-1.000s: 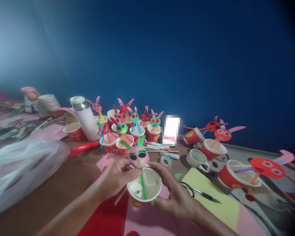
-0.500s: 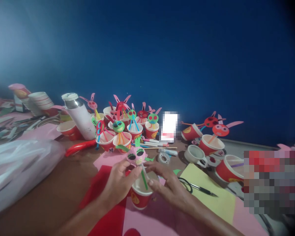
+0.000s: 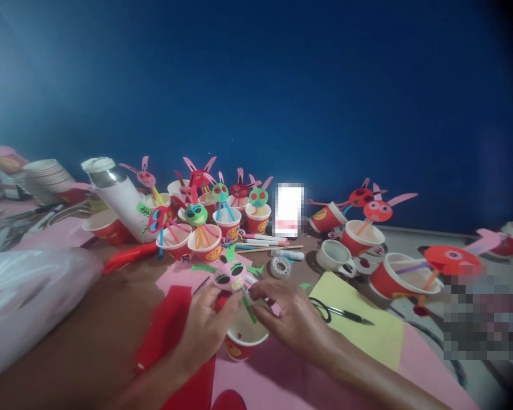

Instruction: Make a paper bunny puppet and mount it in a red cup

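Fingers of both hands pinch the green straw, tilted up-left, pink face topmost.

A deep blue wall fills the whole upper part of the view, plain and unbroken. It glows paler, almost hazy, toward the upper left corner and falls off to near black at the far right edge. Below it runs a brown wooden worktop, with a pale grey strip along the foot of the wall on the right.
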A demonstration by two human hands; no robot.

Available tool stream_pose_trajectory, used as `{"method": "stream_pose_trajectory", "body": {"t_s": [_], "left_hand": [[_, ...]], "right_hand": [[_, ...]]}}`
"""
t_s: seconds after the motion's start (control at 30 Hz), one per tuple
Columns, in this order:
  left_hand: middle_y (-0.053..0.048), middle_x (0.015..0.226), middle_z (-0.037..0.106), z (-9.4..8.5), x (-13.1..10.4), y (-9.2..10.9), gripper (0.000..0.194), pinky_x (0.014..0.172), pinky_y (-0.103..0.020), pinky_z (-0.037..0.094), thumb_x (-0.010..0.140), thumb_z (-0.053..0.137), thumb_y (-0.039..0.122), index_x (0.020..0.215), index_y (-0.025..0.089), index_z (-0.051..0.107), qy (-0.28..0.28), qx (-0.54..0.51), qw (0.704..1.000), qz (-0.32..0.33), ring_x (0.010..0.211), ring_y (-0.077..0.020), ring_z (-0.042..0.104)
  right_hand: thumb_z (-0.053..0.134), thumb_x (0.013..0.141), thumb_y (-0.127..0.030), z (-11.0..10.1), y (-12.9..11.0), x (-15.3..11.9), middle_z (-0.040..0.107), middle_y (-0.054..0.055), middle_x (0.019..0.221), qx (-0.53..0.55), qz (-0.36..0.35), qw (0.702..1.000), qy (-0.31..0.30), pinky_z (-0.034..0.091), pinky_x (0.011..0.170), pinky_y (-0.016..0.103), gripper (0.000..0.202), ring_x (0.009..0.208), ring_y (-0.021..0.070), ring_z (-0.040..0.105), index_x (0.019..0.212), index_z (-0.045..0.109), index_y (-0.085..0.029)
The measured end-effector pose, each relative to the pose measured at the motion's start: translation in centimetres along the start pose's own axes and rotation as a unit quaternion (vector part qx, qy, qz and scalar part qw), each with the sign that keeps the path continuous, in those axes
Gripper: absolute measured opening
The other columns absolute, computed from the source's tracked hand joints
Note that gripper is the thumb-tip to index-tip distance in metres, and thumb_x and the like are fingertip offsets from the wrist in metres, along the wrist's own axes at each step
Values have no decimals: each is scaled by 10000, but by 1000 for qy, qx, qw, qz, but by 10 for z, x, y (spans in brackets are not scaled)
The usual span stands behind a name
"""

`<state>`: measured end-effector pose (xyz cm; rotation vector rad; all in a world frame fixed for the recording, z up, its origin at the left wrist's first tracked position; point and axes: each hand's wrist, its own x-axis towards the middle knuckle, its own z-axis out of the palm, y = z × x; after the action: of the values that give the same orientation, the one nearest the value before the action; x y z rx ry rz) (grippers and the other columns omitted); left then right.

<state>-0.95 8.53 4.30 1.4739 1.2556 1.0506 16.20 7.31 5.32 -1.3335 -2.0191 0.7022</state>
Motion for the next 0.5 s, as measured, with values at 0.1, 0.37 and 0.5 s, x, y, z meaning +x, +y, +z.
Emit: {"method": "stream_pose_trajectory", "body": {"t_s": [0.1,0.37,0.5], "left_hand": [[-23,648,681,0,2,3,144,550,-242,487,743,632,302,765,169,682,-22,-1,1000,-18,674,-212,641],[-24,636,690,-3,5,-2,136,542,-246,494,725,663,287,725,153,685,-62,-72,994,-59,664,-213,650],[-25,606,682,-4,7,-1,151,522,-241,485,718,670,293,675,150,688,-80,-93,990,-69,629,-200,637]], "right_hand": [[539,817,-201,0,0,0,659,11,853,-5,-3,1000,-5,439,691,242,66,790,163,615,829,603,-210],[512,841,-201,2,-2,0,664,13,824,-2,-9,1000,-7,431,652,224,90,745,149,622,806,595,-200],[478,864,-179,3,-2,1,660,22,768,-15,-28,999,-4,413,610,216,137,696,143,611,791,593,-188]]}}
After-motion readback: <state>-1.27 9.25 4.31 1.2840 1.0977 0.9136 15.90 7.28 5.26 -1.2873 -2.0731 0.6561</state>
